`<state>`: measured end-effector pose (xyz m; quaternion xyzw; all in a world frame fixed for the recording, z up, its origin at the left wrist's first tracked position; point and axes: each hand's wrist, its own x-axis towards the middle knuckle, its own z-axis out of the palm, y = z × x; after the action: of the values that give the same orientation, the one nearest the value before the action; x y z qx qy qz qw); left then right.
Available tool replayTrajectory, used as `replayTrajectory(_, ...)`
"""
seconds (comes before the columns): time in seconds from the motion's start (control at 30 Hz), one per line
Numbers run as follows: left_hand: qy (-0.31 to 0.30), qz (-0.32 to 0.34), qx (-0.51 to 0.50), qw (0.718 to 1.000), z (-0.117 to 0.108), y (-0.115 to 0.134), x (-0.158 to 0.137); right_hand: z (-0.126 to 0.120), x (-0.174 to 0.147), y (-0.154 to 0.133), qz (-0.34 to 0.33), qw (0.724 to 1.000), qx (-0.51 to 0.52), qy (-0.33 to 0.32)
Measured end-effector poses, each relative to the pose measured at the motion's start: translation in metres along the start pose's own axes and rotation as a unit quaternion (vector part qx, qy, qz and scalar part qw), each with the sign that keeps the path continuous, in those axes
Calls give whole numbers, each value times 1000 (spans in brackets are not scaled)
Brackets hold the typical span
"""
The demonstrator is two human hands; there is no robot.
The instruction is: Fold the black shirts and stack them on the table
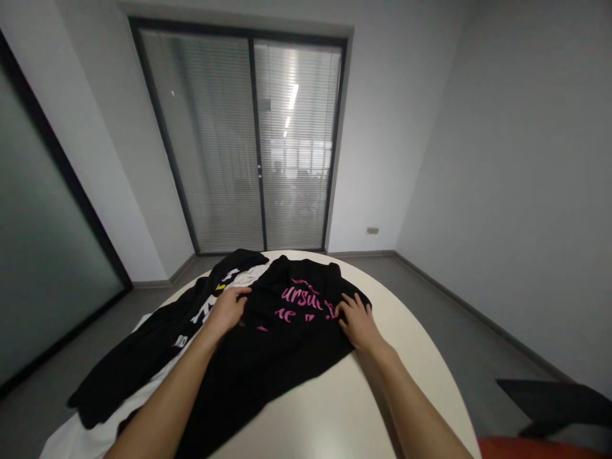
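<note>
A black shirt (282,350) with pink lettering lies rumpled on a round white table (421,370), its folds hiding part of the print. My left hand (230,310) pinches the cloth at the left of the lettering, fingers curled and thumb close to them. On the other side, my right hand (357,320) grips the cloth with thumb and index finger by the end of the lettering, while its other fingers stretch over the fabric. Left of this shirt, another black garment (138,357) with white and yellow print lies spread out, partly over white cloth (251,275).
Beyond the table stands a glass partition (296,146) with blinds and a dark frame. White walls (516,191) rise at the right and left. An orange seat (535,448) and a dark chair part (559,401) sit at the lower right, near the table edge.
</note>
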<state>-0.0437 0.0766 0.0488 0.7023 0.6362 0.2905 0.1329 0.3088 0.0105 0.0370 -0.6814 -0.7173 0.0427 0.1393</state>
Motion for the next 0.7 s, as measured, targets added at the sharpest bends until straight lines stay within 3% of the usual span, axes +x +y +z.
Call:
replayTrajectory(0.1, 39, -9, 3, 999, 0, -8, 6, -8, 0, 7, 66, 989, -49, 127)
replayTrajectory(0.17, 42, -8, -1, 999, 12, -10, 4, -16, -3, -1, 55, 986, -25, 153)
replayTrajectory(0.27, 36, 37, -36, 998, 36, -10, -3, -21, -9, -24, -62, 991, 66, 101)
replayTrajectory(0.33, 30, 71, -63, 995, 46, -10, -6, -18, -14, -39, -163, 979, 115, 37)
replayTrajectory(0.4, 26, 72, -72, 995, 48, -11, -6, -13, -18, -49, -223, 966, 134, -10)
replayTrajectory(0.57, 49, 31, -76, 995, 23, -11, 1, -12, -16, -47, -251, 954, 164, -32)
replayTrajectory(0.7, 146, -22, -92, 985, -5, -14, 4, -22, -12, -32, -209, 960, 179, -44)
